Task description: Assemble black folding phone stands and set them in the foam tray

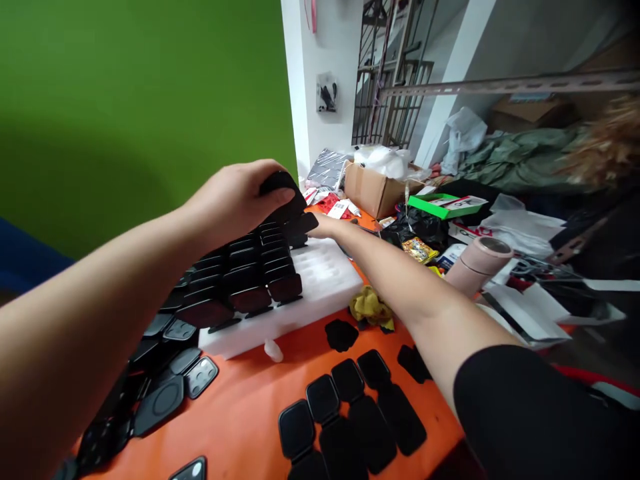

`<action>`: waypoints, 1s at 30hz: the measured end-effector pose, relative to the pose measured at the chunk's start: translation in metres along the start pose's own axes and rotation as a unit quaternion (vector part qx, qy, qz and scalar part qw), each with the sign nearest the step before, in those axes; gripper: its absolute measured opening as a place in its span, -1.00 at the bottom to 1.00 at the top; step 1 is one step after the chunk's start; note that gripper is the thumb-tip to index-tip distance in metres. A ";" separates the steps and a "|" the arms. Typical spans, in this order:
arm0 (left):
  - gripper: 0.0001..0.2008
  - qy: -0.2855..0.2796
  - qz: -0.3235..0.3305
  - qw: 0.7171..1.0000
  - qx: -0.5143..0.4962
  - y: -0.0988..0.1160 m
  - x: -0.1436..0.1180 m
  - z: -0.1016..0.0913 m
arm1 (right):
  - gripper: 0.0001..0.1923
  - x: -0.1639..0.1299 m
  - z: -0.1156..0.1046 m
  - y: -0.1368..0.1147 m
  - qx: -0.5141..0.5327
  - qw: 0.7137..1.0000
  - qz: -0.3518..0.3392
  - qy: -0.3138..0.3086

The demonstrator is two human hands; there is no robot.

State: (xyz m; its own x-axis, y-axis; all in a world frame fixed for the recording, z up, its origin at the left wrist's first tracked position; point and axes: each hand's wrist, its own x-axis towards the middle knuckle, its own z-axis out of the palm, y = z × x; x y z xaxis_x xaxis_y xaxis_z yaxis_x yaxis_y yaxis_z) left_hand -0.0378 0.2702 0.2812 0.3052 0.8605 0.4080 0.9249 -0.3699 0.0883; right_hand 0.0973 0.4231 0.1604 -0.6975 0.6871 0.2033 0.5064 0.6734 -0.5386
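Two bare hands meet over the far end of a white foam tray (325, 280) on an orange table (240, 407). Furthest left, below the left forearm, loose black cases (165, 373) lie heaped in a pile. Above them the left hand (235, 200) is curled shut around a black case (285, 190), thumb on its near face and fingers over its top, holding it just above the far row of the tray. Under that hand, rows of black cases (250, 273) stand upright in the tray's slots, filling its left part, while the slots right of the hand are bare white foam. Just beside the held case, on its right, the right hand (325, 227) reaches in at the tray's far edge; the case and the left hand hide its fingers, so whether it is open or gripping anything cannot be told. Near the right forearm, on its near side, lie a yellow cloth (370, 307) and a cluster of flat black pads (350, 413). Further right of that arm sit a cardboard box (375, 190), a green box (440, 205) and a pinkish roll of tape (477, 263).
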 end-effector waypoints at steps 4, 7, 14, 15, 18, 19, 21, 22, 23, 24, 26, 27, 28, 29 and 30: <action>-0.57 -0.033 0.032 0.999 0.000 -0.010 0.023 0.032 | -0.79 -0.007 -0.014 0.008 0.022 1.000 -0.005 -0.008; -0.63 -0.048 0.020 0.999 0.007 -0.015 0.036 0.051 | -0.62 -0.019 -0.036 0.009 0.069 0.997 -0.022 0.004; -0.68 -0.045 -0.011 0.997 0.069 -0.023 0.036 0.074 | -0.81 -0.035 -0.002 0.008 0.169 0.985 -0.006 0.019; -0.69 -0.039 -0.017 0.996 0.084 -0.024 0.033 0.075 | -0.83 -0.033 0.005 0.011 0.174 0.984 0.007 0.029; -0.70 -0.030 -0.020 0.992 0.122 -0.024 0.023 0.079 | -0.86 -0.025 0.018 0.023 0.202 0.979 0.029 0.025; -0.69 -0.032 -0.017 0.991 0.131 -0.024 0.021 0.080 | -0.86 -0.023 0.020 0.026 0.209 0.977 0.032 0.022; -0.68 -0.043 -0.007 0.989 0.144 -0.023 0.019 0.084 | -0.87 -0.020 0.022 0.031 0.217 0.975 0.037 0.017; -0.68 -0.048 -0.002 0.988 0.150 -0.022 0.018 0.085 | -0.88 -0.020 0.023 0.032 0.221 0.974 0.041 0.017; -0.68 -0.052 0.002 0.986 0.155 -0.021 0.018 0.085 | -0.89 -0.020 0.025 0.032 0.223 0.974 0.045 0.020; -0.67 -0.054 0.006 0.985 0.161 -0.020 0.018 0.084 | -0.91 -0.020 0.026 0.031 0.224 0.973 0.050 0.026; -0.68 -0.052 0.014 0.983 0.173 -0.018 0.018 0.081 | -0.91 -0.021 0.029 0.029 0.226 0.972 0.057 0.042; -0.68 -0.049 0.016 0.983 0.177 -0.017 0.019 0.080 | -0.91 -0.021 0.031 0.029 0.226 0.971 0.059 0.051; -0.68 -0.046 0.017 0.982 0.180 -0.016 0.019 0.078 | -0.91 -0.021 0.031 0.028 0.224 0.971 0.060 0.059; -0.68 -0.045 0.017 0.982 0.182 -0.015 0.019 0.077 | -0.91 -0.022 0.032 0.028 0.221 0.971 0.061 0.065; -0.68 -0.045 0.014 0.982 0.183 -0.014 0.019 0.076 | -0.91 -0.022 0.032 0.028 0.217 0.972 0.062 0.068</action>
State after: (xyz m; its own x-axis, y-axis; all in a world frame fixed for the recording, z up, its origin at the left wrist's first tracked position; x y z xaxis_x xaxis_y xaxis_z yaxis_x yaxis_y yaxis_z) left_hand -0.0274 0.3187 0.2185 0.3356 0.8851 0.3224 0.9302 -0.2573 -0.2619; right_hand 0.1105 0.4184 0.1151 -0.5560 0.8051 0.2064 0.3000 0.4260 -0.8536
